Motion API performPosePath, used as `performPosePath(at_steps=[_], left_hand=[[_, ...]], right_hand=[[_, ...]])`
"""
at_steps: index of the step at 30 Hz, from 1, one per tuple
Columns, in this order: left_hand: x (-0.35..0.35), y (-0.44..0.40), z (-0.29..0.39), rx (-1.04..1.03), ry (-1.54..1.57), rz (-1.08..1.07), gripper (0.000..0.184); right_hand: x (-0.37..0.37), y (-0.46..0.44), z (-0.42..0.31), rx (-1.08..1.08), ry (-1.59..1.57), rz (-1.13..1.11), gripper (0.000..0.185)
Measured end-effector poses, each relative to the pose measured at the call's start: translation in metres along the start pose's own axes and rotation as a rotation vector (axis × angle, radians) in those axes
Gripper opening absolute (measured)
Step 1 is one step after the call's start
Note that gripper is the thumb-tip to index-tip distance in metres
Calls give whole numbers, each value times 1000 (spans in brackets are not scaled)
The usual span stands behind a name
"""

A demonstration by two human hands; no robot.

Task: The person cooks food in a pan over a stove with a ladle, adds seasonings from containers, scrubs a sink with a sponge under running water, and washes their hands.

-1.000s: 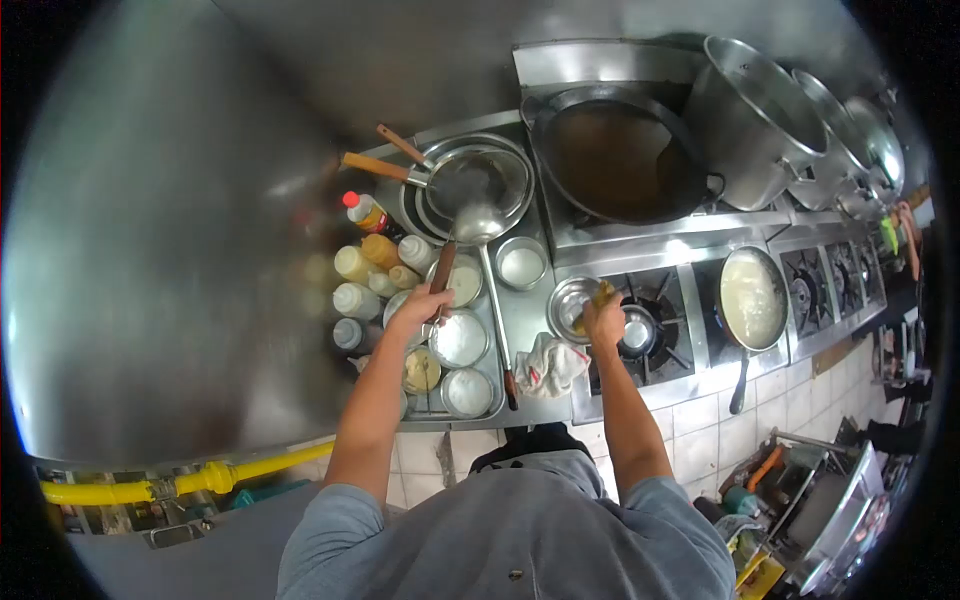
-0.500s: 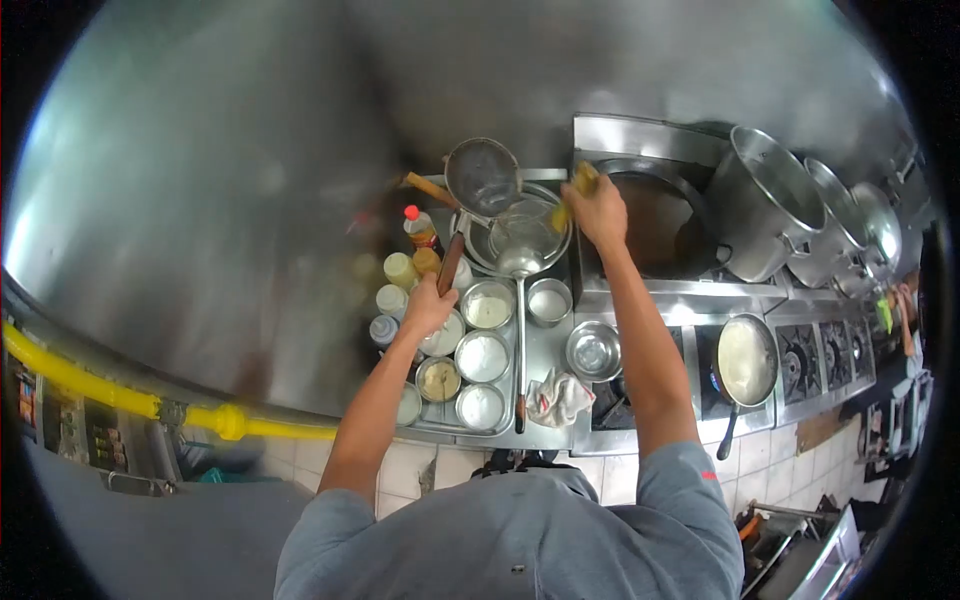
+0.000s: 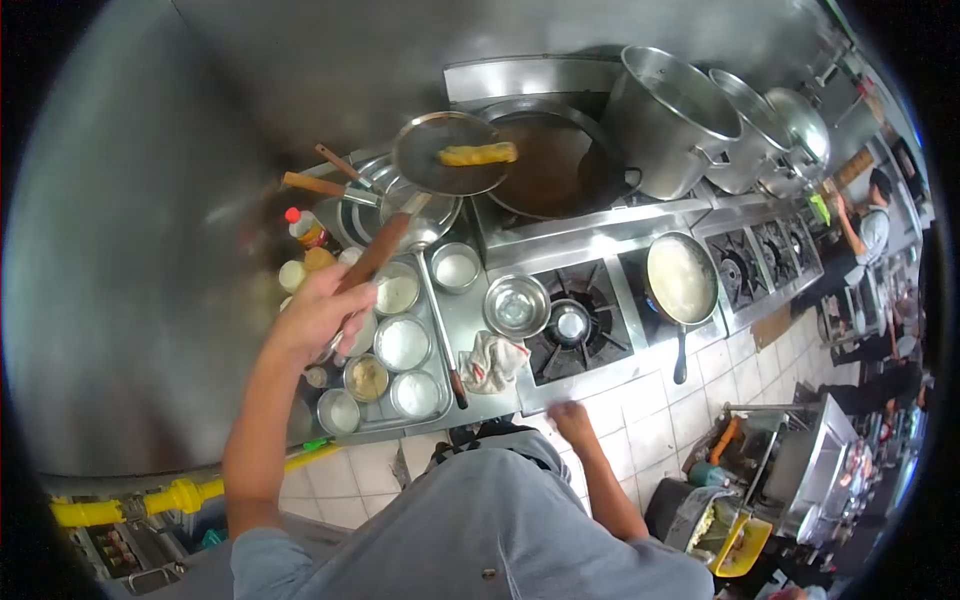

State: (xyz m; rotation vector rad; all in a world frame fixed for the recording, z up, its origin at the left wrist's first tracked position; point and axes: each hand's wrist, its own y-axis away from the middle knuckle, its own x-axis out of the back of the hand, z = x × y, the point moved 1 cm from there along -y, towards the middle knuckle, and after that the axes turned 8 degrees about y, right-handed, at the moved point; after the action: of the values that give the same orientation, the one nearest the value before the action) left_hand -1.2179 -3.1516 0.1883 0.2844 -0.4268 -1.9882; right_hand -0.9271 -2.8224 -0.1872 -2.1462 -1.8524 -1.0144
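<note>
Beside stainless-steel range [image 3: 592, 247], clamped left hand [image 3: 322, 315] round brown wooden handle [image 3: 380, 246] of round wire-mesh strainer [image 3: 420, 160], having laid long yellow food-like piece [image 3: 478, 154] on it and lowered right hand [image 3: 572, 425], too blurred to tell whether curled or spread, apparently completing transfer.

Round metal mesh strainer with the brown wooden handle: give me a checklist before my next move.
1. Left hand around the brown wooden handle: ok.
2. Long yellow food piece lying on the metal mesh strainer: ok.
3. Strainer centred over the dark round wok: not ok, overlaps only its left side in view.
4. Right hand clear of the strainer: ok, low by the steel stove's front edge.
5. Right hand empty: cannot tell, blurred.
6. Heat of the wok's brown contents: cannot tell.
</note>
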Motion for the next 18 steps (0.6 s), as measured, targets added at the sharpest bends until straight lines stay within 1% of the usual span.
performPosePath(at_steps=[1,3,4,5,7,10,11,12,15,18], left_hand=[[-4,-16,-3,4,49,-78,17],[-19,-44,-10,13,109,-195,17],[-32,-59,-13,16,121,-238,17],[-44,-74,-18,32,141,-265,17],[-70,-99,-31,30,189,-308,17],[-105,-131,-55,-55,242,-368,18],[-114,-145,-68,-56,248,-347,19],[-124,-156,-77,-59,254,-331,20],[-151,-167,-85,-48,255,-261,21],[-160,-168,-93,-28,247,-290,22]], right_hand=[[8,43,-5,-388,-311,38,18],[18,91,9,-567,-323,64,20],[24,100,11,-596,-351,78,23],[29,103,11,-589,-362,86,24],[35,89,13,-503,-309,116,25],[54,57,-39,-319,-288,234,28],[56,47,-51,-328,-312,218,29],[57,38,-62,-289,-306,208,29],[58,23,-86,-215,-273,155,30],[46,8,-84,-184,-236,64,30]])
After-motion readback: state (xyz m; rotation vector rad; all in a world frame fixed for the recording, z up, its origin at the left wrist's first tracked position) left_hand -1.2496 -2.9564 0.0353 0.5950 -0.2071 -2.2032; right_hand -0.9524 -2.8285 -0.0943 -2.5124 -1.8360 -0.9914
